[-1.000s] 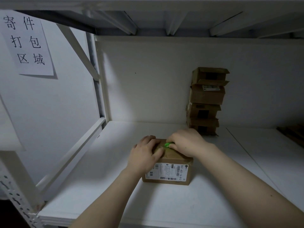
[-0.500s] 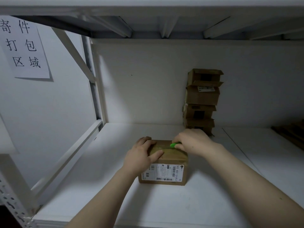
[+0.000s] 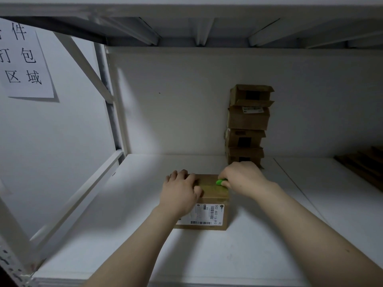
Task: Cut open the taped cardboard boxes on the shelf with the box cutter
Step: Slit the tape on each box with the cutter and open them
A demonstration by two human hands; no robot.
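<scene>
One taped box is sitting mid-shelf. Left hand is lying spread flat on its top; right hand is gripping one green box cutter at the tape seam. Behind the box, four opened boxes are standing stacked. One paper sign is hanging far left.

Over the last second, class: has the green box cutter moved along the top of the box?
Yes. The box cutter, in the right hand, has slid rightward along the taped seam of the box, away from the left hand, nearing the right edge.
</scene>
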